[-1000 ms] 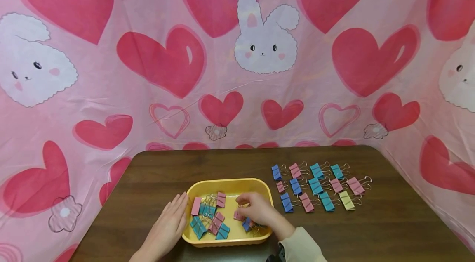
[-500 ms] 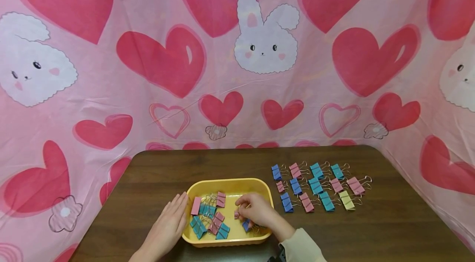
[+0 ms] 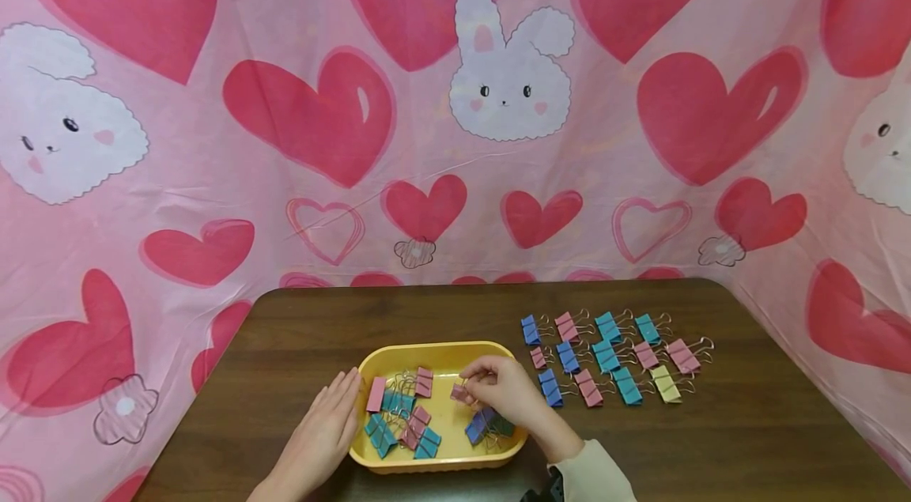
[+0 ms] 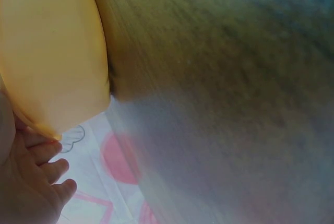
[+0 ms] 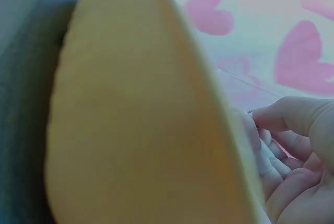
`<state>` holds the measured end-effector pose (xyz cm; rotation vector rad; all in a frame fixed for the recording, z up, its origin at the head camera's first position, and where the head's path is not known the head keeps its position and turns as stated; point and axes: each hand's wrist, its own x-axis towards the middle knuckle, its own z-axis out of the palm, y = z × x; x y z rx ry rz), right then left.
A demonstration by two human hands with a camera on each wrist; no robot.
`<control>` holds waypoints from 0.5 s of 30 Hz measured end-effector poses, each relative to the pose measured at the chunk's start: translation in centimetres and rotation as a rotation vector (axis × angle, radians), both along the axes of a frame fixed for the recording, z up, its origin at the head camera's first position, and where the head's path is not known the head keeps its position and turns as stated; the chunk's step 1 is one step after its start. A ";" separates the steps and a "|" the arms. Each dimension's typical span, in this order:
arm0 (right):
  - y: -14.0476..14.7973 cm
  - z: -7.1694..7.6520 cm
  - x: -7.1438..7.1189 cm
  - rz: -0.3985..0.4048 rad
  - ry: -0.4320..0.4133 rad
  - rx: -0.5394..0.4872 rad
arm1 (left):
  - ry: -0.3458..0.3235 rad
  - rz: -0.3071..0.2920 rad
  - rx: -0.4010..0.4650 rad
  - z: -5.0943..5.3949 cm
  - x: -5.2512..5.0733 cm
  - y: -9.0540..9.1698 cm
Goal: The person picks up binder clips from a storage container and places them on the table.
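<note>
1. Furthest left from where I stand, the person's left hand (image 3: 320, 427) lies with its fingers straight and close together, touching the left end of a yellow plastic tray (image 3: 427, 466)
2. The tray sits on a dark wood-grain table (image 3: 299, 336), and in its left half I see a loose huddle of pink and teal binder clips, among them a pink one (image 3: 376, 396) by the left wall and a teal one (image 3: 428, 444) nearer the front, their wire handles overlapping
3. Right of that huddle, over the tray's right half, is a small pink binder clip (image 3: 459, 392), pinched between thumb and forefinger
4. The pinching is done by the right hand (image 3: 504, 394), which reaches in over the tray's right side from a cream sleeve (image 3: 594, 474)
5. Below that hand, at the tray's right end, a blue binder clip (image 3: 480, 426) lies against darker ones I can't make out well
6. Right of the tray, binder clips stand in three rows on the table: blue, pink and two teal at the back; small pink, blue, teal and two pink in the middle; blue, pink, teal and pale yellow (image 3: 665, 384) in front
</note>
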<state>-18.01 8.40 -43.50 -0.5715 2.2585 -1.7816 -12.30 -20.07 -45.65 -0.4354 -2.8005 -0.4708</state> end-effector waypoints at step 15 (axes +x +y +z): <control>5.9 3.1 -0.4 -0.172 0.010 -0.188 | 0.025 -0.004 0.000 -0.1 0.1 0.0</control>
